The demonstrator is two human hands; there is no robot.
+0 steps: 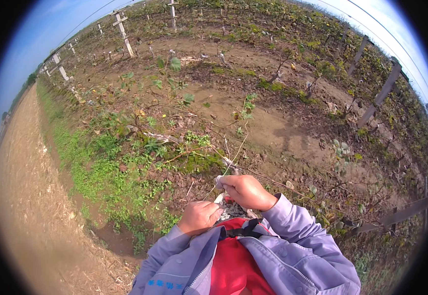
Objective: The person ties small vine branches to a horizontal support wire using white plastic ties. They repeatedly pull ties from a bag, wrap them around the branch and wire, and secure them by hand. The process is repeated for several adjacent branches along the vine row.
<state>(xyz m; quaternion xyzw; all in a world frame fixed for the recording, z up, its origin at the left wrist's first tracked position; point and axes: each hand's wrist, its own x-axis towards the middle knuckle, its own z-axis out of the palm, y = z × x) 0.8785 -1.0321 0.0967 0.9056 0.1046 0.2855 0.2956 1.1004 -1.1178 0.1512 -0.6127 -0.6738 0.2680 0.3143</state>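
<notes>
My right hand (246,190) is closed on a thin pale cord or stem (240,146) that rises from its fingertips toward a small leafy shoot (249,105). Something whitish is wrapped around a finger of that hand. Lower and to the left, my left hand (200,217) is curled with thumb against fingers, near the lower end of the thin strand; whether it grips the strand cannot be told. Between and below the hands, an open pouch (232,209) at my waist shows many small grey-white pieces and something red. A thin brown vine cane (269,179) passes just above my right hand.
Low vines and a pale woody trunk (162,138) lie ahead. Green weeds (107,173) border a straw-covered strip (26,184) at left. Concrete posts with crossarms (124,35) stand at upper left, and leaning posts (380,96) at right. Wires cross the sky.
</notes>
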